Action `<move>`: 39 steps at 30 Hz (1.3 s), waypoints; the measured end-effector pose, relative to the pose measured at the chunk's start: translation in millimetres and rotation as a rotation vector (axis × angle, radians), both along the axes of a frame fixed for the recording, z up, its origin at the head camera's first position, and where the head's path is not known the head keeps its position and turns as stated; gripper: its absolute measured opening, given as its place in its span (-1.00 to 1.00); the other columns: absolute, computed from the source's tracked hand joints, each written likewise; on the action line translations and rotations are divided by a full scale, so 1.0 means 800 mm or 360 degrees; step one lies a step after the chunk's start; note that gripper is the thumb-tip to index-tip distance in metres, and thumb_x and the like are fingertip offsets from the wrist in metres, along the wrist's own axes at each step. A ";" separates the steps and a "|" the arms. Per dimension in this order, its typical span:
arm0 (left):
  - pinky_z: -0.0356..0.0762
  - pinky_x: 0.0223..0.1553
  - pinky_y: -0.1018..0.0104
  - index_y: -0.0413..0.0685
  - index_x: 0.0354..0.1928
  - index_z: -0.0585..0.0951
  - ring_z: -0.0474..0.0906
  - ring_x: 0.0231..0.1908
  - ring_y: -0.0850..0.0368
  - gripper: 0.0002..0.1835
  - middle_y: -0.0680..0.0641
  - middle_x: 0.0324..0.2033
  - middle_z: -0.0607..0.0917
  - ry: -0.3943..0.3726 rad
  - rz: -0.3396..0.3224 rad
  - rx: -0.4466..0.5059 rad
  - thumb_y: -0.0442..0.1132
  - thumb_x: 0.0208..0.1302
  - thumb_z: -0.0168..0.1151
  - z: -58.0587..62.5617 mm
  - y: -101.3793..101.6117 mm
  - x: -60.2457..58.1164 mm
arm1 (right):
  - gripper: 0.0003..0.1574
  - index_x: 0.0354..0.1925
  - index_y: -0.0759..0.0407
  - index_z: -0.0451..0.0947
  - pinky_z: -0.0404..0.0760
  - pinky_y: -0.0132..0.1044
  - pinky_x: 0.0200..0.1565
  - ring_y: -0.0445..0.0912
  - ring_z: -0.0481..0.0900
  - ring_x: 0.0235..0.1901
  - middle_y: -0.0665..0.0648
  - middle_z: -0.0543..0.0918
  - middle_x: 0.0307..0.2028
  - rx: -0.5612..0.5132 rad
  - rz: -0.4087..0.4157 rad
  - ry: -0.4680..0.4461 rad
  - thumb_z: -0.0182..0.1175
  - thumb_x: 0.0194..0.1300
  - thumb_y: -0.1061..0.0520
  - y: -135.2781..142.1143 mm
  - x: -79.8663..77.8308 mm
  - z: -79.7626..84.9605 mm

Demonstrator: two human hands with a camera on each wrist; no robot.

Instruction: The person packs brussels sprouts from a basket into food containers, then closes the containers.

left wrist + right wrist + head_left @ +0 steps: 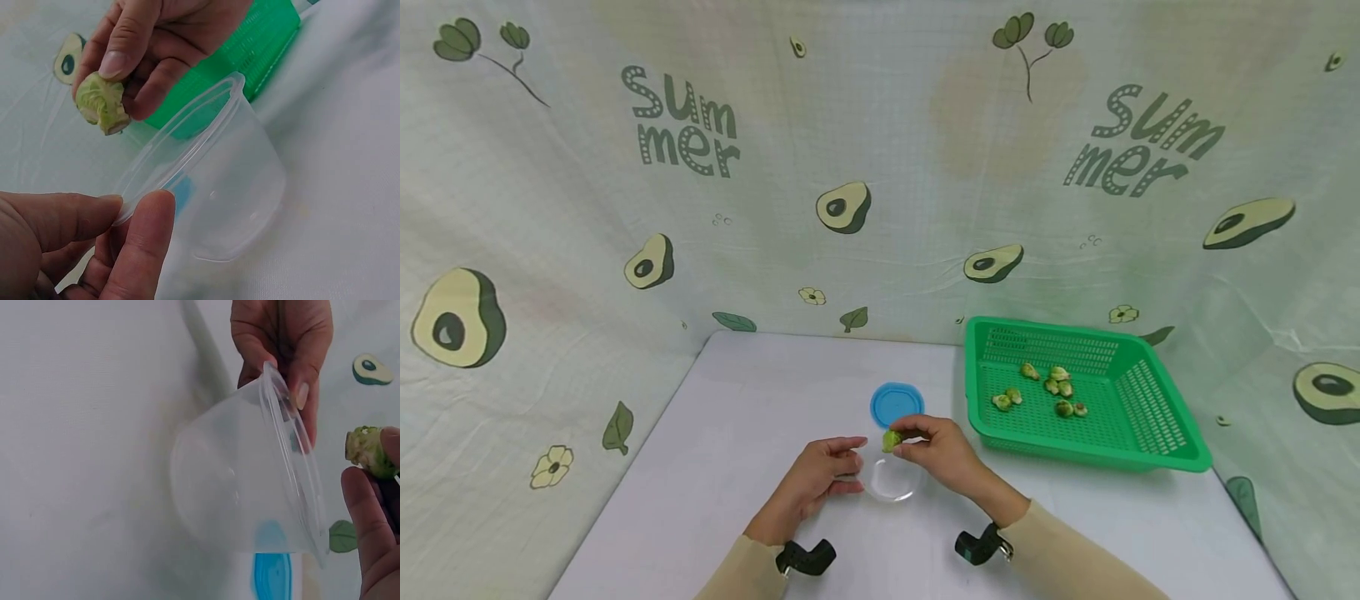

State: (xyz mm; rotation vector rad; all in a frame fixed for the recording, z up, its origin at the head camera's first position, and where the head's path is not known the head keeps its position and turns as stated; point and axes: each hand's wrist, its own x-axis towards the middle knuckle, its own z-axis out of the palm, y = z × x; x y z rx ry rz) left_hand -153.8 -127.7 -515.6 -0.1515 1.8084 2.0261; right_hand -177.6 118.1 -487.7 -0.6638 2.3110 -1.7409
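Observation:
My right hand pinches a green Brussels sprout between thumb and fingers, just above a clear round plastic container. The sprout's cut stem end shows in the right wrist view. My left hand is at the left side of the container, thumb and fingers pinching its rim. No sprout shows inside the container, whose walls are see-through. Right behind it lies a round blue lid, flat on the white table.
A green perforated plastic basket stands at the back right, with several Brussels sprouts spread over its floor. The white table meets a hanging cloth printed with avocados along the back and sides.

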 end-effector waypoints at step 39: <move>0.84 -0.20 0.26 -0.44 0.41 0.48 0.61 -0.26 0.19 -0.45 -0.02 -0.27 0.55 0.0013 -0.0009 0.0060 -0.50 0.40 0.25 0.001 0.005 -0.001 | -0.74 0.00 0.15 0.76 0.77 -0.31 -0.15 -0.09 0.77 -0.13 0.04 0.81 -0.12 0.0638 0.0025 0.0324 0.44 0.33 0.23 -0.030 0.012 -0.014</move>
